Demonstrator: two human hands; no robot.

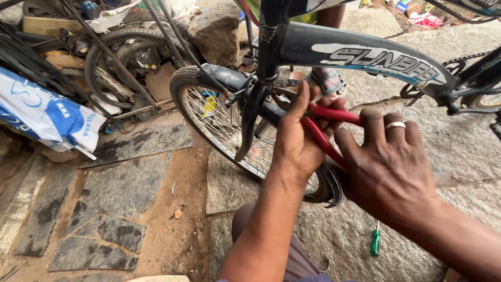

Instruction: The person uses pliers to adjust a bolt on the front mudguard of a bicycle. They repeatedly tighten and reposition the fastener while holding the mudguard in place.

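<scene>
A black bicycle frame crosses the top of the head view, its front wheel and dark fork at centre. My left hand reaches up behind the fork and touches the parts near the brake, fingers curled around them. My right hand, with a ring on one finger, grips red-handled pliers whose jaws point toward the fork and are hidden behind my left hand.
A green-handled screwdriver lies on the stone ground. Spare tyres, rods and scrap pile up at top left beside a blue-and-white bag. Another person's sandalled foot stands behind the wheel. A large rock sits behind.
</scene>
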